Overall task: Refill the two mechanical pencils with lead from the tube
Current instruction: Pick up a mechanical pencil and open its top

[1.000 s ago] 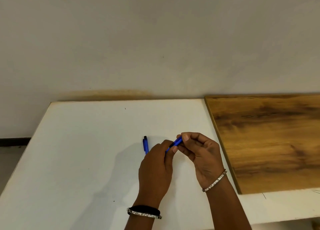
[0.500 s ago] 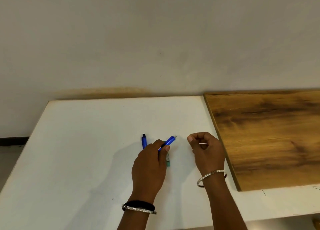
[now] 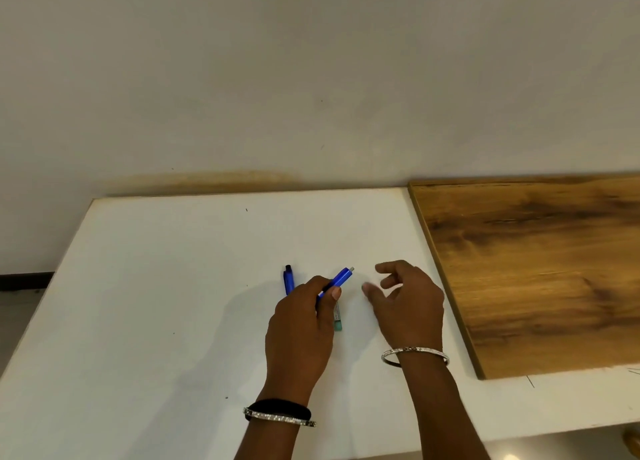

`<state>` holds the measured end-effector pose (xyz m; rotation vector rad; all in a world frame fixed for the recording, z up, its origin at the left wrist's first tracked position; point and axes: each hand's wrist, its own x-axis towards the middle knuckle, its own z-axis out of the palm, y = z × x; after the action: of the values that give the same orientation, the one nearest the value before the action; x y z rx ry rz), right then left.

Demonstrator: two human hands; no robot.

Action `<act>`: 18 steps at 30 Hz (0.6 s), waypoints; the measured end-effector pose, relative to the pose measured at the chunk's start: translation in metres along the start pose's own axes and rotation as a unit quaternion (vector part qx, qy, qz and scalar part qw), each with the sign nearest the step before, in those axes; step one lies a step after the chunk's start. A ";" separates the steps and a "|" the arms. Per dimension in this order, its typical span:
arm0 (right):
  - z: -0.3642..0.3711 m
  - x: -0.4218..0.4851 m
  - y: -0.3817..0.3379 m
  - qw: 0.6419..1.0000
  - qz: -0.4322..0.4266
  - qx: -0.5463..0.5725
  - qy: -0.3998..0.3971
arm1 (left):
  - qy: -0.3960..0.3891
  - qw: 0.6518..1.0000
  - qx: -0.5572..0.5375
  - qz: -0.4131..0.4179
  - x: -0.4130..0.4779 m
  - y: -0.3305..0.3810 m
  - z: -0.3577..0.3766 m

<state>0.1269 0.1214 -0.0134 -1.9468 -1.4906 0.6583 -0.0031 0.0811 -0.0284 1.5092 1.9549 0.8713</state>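
Note:
My left hand (image 3: 299, 331) grips a blue mechanical pencil (image 3: 341, 278), whose metal end points up and to the right. A second blue pencil (image 3: 288, 279) with a black cap lies on the white table (image 3: 156, 304), just left of that hand and partly hidden by it. The lead tube (image 3: 337, 317), clear with a green end, lies on the table between my hands. My right hand (image 3: 407, 304) hovers to the right of the tube with its fingers apart, and I see nothing in it.
A brown wooden board (image 3: 536, 269) lies on the right part of the table, close to my right hand. A pale wall (image 3: 311, 79) rises behind the table. The table's front edge runs just below my forearms.
My hands, joined on the pencil a second ago, have separated. The right hand moved right holding a small part, then opened. The left hand keeps the pencil, and the lead tube has come into view.

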 end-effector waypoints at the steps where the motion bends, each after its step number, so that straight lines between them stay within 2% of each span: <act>1: -0.001 0.000 -0.004 0.998 0.004 0.066 0.008 | 0.004 1.000 -0.005 0.000 0.001 -0.002 -0.002; 4: 0.001 -0.004 -0.017 0.972 0.037 0.229 -0.045 | 0.010 1.000 -0.029 -0.005 0.006 -0.006 -0.006; 8: 0.006 -0.004 -0.021 0.950 0.064 0.291 -0.096 | 0.005 0.999 -0.052 0.007 0.006 -0.010 -0.007; 13: 0.010 -0.002 -0.015 0.942 0.069 0.313 -0.098 | 0.002 0.999 -0.044 0.012 0.006 -0.013 -0.008; 18: 0.013 0.000 -0.015 0.953 0.063 0.294 -0.046 | -0.002 1.000 -0.030 0.006 0.005 -0.015 -0.012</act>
<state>0.1074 0.1262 -0.0121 -1.5625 -1.0571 1.1160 -0.0231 0.0812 -0.0320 1.4873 1.9017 0.9236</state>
